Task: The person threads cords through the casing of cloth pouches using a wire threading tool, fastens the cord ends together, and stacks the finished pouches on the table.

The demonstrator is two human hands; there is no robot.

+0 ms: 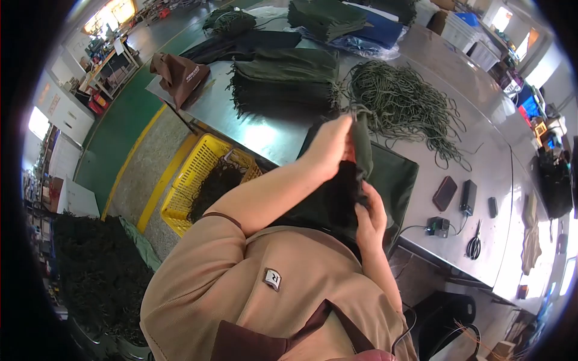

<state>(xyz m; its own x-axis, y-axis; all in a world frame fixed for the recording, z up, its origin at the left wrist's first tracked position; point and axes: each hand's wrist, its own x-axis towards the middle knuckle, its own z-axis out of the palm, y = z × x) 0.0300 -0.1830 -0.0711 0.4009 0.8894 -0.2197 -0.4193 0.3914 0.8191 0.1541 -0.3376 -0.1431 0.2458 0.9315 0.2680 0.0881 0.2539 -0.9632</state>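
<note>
Well left of the green cord heap (pixel 409 99) on the metal desk (pixel 259 137) lies a brown cloth bundle (pixel 179 78); a yellow basket (pixel 188 180) stands off that side, nearer the person than the heap. Fringed green cloth (pixel 286 81) lies just left of the heap. On the heap's near side, the left hand (pixel 333 147) curls its fingers round the upper part of a dark green strip (pixel 363 144), and the right hand (pixel 371 218) pinches its lower end between thumb and fingers. Right of the heap, and nearer, lie a dark flat case (pixel 444 193) and scissors (pixel 474 245).
</note>
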